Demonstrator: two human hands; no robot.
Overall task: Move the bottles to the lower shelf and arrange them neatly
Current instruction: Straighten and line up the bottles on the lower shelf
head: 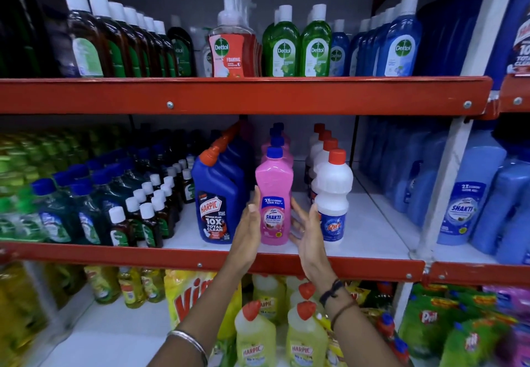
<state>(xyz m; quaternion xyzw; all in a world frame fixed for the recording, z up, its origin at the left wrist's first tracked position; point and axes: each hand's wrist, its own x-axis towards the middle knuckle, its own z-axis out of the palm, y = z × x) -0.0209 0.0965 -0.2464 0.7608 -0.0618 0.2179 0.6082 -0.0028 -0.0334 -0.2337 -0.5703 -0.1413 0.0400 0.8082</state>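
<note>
Your two hands are raised at the centre of the frame, one on each side of the front pink Shakti bottle (274, 194), which stands upright on the white middle shelf (370, 231) at its front edge, first in a short row of pink bottles with blue caps running back. Your left hand (249, 230) is flat and open with the fingers straight up, its palm close against the bottle's left side; whether it presses the plastic you cannot tell from here. Your right hand (308, 233) is open too, the grip wide, fingers spread and slightly curled just beside the bottle's right side, between it and the white Rin bottle (332, 197) with the red cap. Neither hand is closed around anything. Just left of the pink bottle stands the blue Harpic bottle (219, 194), heading its own row. In the upper part of the frame, the top shelf carries Dettol bottles (298, 41) in brown, green and blue and a foaming pump bottle (231, 42). At the bottom centre, on the lower shelf, stand yellow Harpic bottles (305, 335) with red caps, below your wrists. A silver bangle (189, 343) circles your left forearm; dark threads (334, 292) wrap your right wrist.
</note>
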